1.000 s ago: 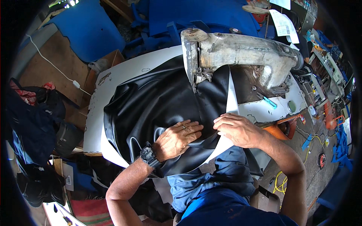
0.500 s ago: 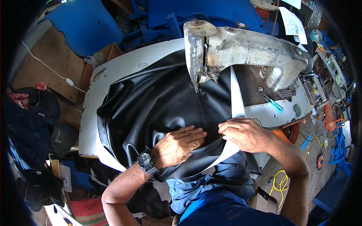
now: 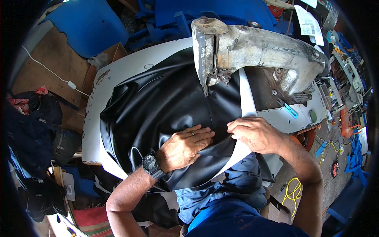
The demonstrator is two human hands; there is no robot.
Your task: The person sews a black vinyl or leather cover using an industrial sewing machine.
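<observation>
A large piece of glossy black leather-like material [image 3: 166, 106] lies in folds beneath the head of a worn, whitish sewing machine [image 3: 264, 45]. Its white underside shows where the right edge is turned back, and a seam line runs from the presser foot [image 3: 206, 91] toward me. My left hand [image 3: 184, 147] rests flat on the material, fingers together and stretched out. To the right, my right hand [image 3: 256, 135] is closed on the turned edge, its fingers pinching the material. The needle tip is too small to make out.
Teal-handled snips [image 3: 290, 111] and a small round metal piece [image 3: 274, 92] lie right of the material. The chipped white tabletop [image 3: 92, 126] extends left. Blue sheets [image 3: 90, 27] stand behind; a yellow cord [image 3: 294, 193] lies on the floor at right.
Both hands have shifted slightly away from me, toward the machine, with the material moving under them. The left hand still lies flat and the right still grips the edge.
</observation>
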